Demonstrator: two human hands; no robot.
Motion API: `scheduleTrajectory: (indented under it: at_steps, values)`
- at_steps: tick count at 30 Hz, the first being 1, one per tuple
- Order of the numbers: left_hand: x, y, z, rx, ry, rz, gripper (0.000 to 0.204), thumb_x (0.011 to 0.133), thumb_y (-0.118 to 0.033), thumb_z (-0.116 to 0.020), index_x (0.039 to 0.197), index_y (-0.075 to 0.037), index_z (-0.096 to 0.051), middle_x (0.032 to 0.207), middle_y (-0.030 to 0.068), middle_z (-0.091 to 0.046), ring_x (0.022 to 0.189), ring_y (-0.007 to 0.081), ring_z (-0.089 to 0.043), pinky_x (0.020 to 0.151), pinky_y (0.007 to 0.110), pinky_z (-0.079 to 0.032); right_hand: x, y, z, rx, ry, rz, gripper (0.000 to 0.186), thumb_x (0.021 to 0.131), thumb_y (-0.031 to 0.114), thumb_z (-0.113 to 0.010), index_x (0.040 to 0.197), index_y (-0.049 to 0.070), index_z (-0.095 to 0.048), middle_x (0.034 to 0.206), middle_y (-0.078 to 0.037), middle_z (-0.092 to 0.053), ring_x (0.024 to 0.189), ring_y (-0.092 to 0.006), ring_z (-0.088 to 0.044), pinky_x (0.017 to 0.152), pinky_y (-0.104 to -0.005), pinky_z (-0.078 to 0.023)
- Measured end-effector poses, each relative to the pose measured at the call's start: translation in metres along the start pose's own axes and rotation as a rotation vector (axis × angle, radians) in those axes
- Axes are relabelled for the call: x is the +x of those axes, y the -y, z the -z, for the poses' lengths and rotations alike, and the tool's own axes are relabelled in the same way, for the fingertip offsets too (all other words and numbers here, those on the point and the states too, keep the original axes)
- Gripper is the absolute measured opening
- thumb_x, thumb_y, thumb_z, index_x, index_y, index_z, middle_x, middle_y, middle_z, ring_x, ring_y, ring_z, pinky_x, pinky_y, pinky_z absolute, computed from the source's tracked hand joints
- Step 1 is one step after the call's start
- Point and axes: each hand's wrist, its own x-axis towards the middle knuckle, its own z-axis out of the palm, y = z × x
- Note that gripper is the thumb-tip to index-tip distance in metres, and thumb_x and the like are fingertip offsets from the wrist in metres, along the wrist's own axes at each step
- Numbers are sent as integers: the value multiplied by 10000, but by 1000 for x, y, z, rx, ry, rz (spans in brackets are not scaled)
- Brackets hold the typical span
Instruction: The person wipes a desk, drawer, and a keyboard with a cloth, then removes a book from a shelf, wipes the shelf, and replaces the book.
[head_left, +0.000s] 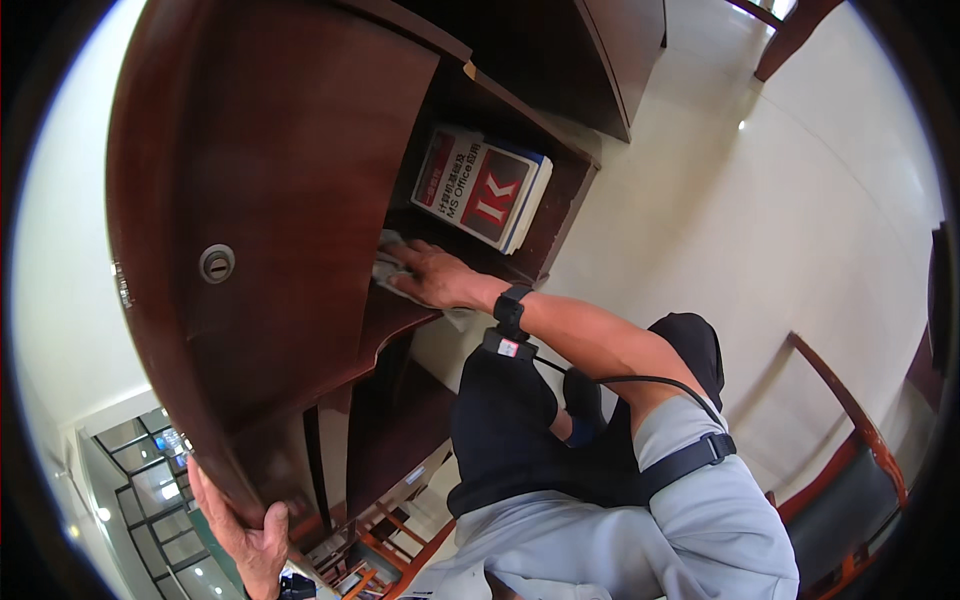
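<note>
Under the desk top, my right hand (435, 275) presses a crumpled grey-white cloth (392, 266) against the dark wooden shelf (450, 238). The fingers bend over the cloth, and part of it hangs out below the palm. Just beyond the hand lies a stack of books (482, 188) with a red, grey and white cover on top. My left hand (240, 530) rests at the near left edge of the brown desk top (270, 170), its thumb apart from the fingers. The desk edge partly hides those fingers.
A round metal cable grommet or lock (216, 264) is set in the desk top. Another dark desk panel (610, 60) stands beyond. At the right is a wooden chair with a dark seat (845, 490). Pale glossy floor (720, 220) spreads to the right. My knees (500, 420) are close to the desk.
</note>
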Motion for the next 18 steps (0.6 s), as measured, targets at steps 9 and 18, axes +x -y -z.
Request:
scheduleTrajectory:
  at_steps: [9,18]
  values:
    - [-26,6,-17,-229,-105,284,831,990,-140,-669,1631,-53,-146,1644,149,-300,1479,264,-350,1200,381,-286,58,-109,-21,-189,-50,-196,647,999,376,-551,1518,30,-379,1430,-270,-519,1256,-493,-522,1056,-516,-442]
    - [-4,-26,-23,-150,-173,292,829,966,-124,-672,1598,37,-160,1635,213,-278,1496,306,-310,1220,398,-232,194,-20,-75,-16,316,372,768,1024,350,-476,1567,-77,-140,1339,-278,-593,1201,-403,-587,1085,-500,-386]
